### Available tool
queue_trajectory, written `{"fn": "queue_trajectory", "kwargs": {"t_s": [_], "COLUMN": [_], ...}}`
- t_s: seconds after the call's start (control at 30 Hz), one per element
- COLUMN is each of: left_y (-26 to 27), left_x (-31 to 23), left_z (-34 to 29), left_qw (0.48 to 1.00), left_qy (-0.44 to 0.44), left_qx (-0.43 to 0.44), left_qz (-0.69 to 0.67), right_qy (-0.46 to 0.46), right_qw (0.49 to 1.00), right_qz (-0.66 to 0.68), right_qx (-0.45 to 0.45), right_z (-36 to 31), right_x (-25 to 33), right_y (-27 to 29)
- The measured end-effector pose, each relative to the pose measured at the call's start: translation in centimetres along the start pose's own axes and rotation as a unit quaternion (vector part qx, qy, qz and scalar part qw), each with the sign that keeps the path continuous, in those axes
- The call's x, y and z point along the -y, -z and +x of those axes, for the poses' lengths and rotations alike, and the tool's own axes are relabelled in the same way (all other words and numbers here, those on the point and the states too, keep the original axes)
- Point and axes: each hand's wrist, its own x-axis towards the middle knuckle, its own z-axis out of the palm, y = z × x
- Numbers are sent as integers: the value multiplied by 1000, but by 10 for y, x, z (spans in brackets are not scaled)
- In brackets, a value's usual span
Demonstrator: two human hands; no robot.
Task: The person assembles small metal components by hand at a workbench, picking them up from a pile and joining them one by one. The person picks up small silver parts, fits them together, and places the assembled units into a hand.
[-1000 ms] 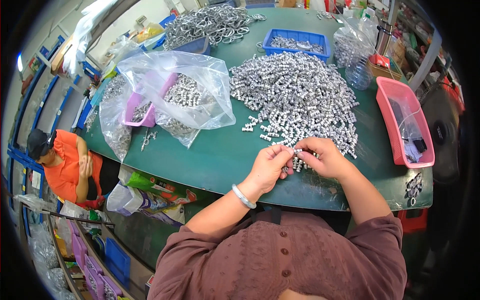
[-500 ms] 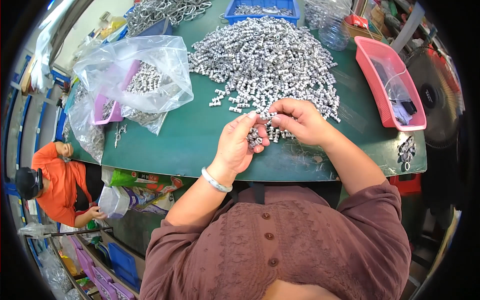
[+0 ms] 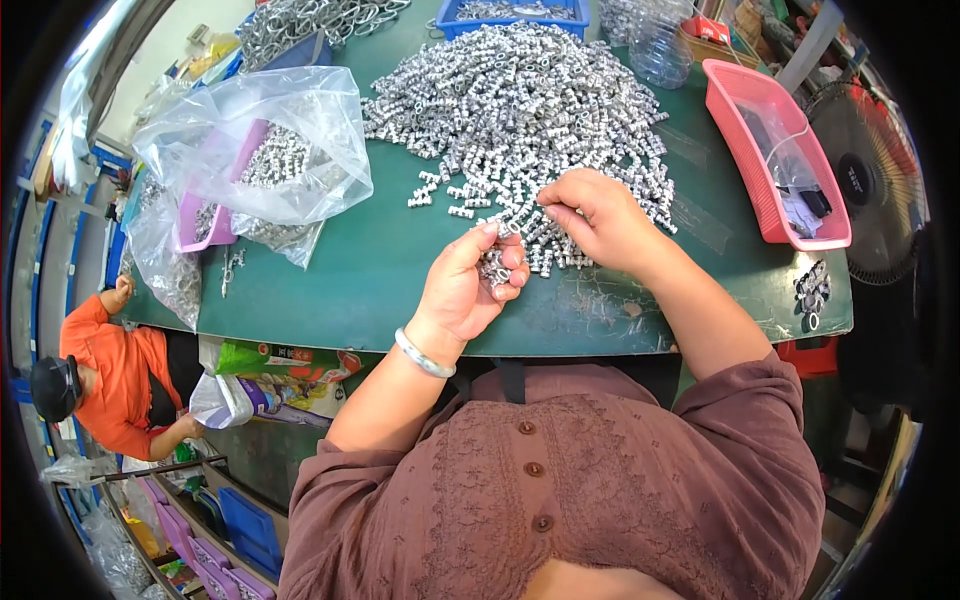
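Note:
A large heap of small silvery ribbed metal fittings (image 3: pixel 510 110) covers the middle of the green table (image 3: pixel 370 300). My left hand (image 3: pixel 462 290), palm turned up, is closed round several of these metal fittings (image 3: pixel 494 268) in front of the heap's near edge. To its right, my right hand (image 3: pixel 600 222) is over the near right part of the heap, its thumb and forefinger drawn together. Whether a fitting sits between those fingertips is hidden. The two hands are apart.
A clear plastic bag (image 3: pixel 300 120) and purple scoop (image 3: pixel 205 225) with fittings lie left. At right stand a pink basket (image 3: pixel 725 150) and a fan (image 3: pixel 860 185). Behind the heap is a blue tray (image 3: pixel 450 25). A person in orange (image 3: pixel 120 385) works at far left.
My right hand has drawn away from my left hand, up and right toward the heap. The fitting seen between its fingers no longer shows there. My left hand stays closed on fittings.

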Motion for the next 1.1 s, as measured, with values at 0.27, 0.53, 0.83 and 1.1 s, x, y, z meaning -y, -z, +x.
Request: {"fn": "queue_trajectory", "kwargs": {"t_s": [0.27,0.53,0.83,1.1], "left_y": [20,16,6,-5], "left_x": [-5,-2,5,13], "left_z": [-3,-2,0,1], "left_qw": [993,997,990,983], "left_qy": [-59,-67,-61,-75], "left_qx": [45,-33,-67,-68], "left_qz": [-95,-14,110,153], "right_qy": [47,43,46,-5], "right_qw": [985,978,991,996], "right_qz": [-137,-179,-116,65], "right_qx": [93,103,47,61], "right_z": [-2,0,2,-3], "right_x": [1,-3,1,16], "right_y": [0,-9,-9,-7]}}
